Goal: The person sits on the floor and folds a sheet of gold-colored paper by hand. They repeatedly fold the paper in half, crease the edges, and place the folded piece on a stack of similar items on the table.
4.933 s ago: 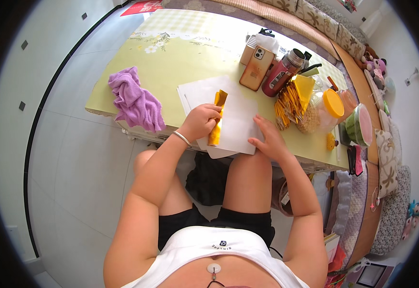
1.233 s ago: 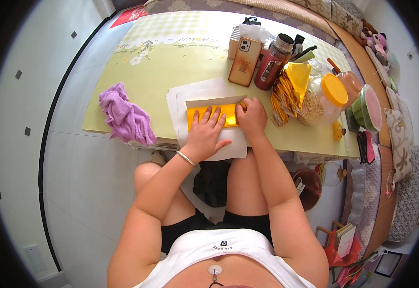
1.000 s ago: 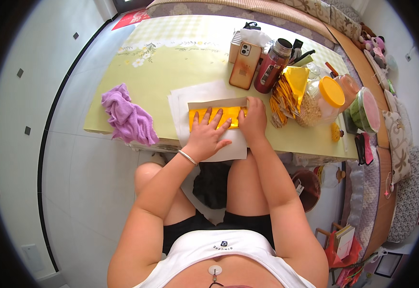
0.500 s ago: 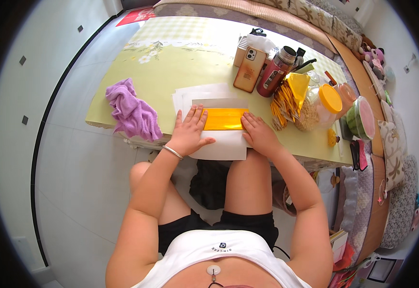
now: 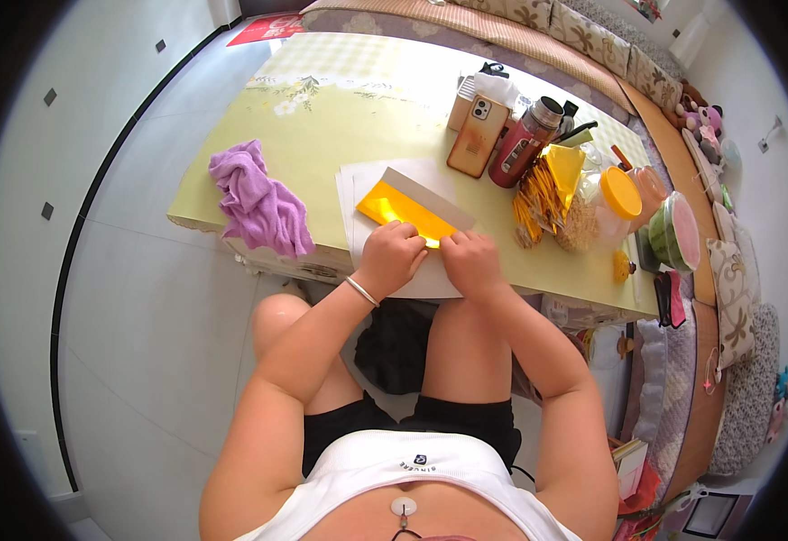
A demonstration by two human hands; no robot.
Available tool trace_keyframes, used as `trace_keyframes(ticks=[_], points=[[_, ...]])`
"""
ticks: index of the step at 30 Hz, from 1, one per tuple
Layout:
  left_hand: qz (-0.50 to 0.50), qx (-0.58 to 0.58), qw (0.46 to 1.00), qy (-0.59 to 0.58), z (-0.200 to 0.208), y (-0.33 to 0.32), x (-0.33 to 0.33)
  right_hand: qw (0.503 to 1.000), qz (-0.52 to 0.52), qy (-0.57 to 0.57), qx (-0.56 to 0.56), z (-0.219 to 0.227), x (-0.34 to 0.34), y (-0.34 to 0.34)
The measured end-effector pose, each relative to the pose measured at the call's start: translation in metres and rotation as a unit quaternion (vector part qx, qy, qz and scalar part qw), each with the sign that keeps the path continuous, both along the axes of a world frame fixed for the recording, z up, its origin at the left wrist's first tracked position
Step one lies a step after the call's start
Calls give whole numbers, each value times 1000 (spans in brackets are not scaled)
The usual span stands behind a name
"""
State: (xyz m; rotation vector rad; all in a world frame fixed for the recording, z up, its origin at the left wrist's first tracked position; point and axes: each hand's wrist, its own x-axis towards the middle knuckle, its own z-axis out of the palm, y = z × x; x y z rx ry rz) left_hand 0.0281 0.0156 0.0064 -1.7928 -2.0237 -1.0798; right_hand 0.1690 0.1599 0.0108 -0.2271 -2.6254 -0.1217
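on table point(image 5: 340, 135): both hands' fingers point(image 5: 409, 242) curled, seemingly pinching yellow paper point(image 5: 396, 209)

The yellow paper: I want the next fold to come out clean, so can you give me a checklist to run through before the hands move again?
1. Both hands on the sheet: left hand and right hand grip the near edge of the yellow paper. Ok.
2. Backing: white sheets lie under it. Ok.
3. Flap: white underside turned up at the far side. Ok.
4. Edges aligned: cannot tell.
5. Room to the left: purple cloth lies apart. Ok.
6. Room to the right: phone and flask stand close to the flap. Not ok.
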Motion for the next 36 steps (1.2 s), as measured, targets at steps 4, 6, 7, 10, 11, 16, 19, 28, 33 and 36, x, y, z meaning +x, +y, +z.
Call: trace_keyframes(ticks=[4, 6, 7, 10, 11, 16, 19, 28, 33, 36], points=[[56, 21, 992, -112, -14, 1, 2, 948, -29, 82, -306, -6, -6, 0], [96, 37, 982, -156, -13, 5, 1, 909, -74, 79, -403, -10, -8, 6], [108, 23, 981, -159, -13, 8, 0, 900, -94, 78, -418, -8, -10, 6], [125, -7, 978, -164, -10, 13, -1, 909, -117, 84, -392, -8, -16, 4], [121, -11, 979, -162, -7, 13, -1, 917, -119, 87, -371, -8, -17, 4], [147, -34, 977, -151, -10, 19, -2, 948, -98, 128, -274, -6, -20, 0], [166, -38, 974, -150, -11, 24, -1, 976, -30, 144, -158, -18, -14, -5], [169, -42, 972, -157, -10, 27, -5, 996, 28, -49, -76, -14, -1, -26], [172, -32, 973, -154, -11, 26, -4, 989, 30, -90, -111, -20, 1, -28], [169, -48, 971, -161, -9, 26, -5, 988, 13, -96, -118, -20, -2, -29]])
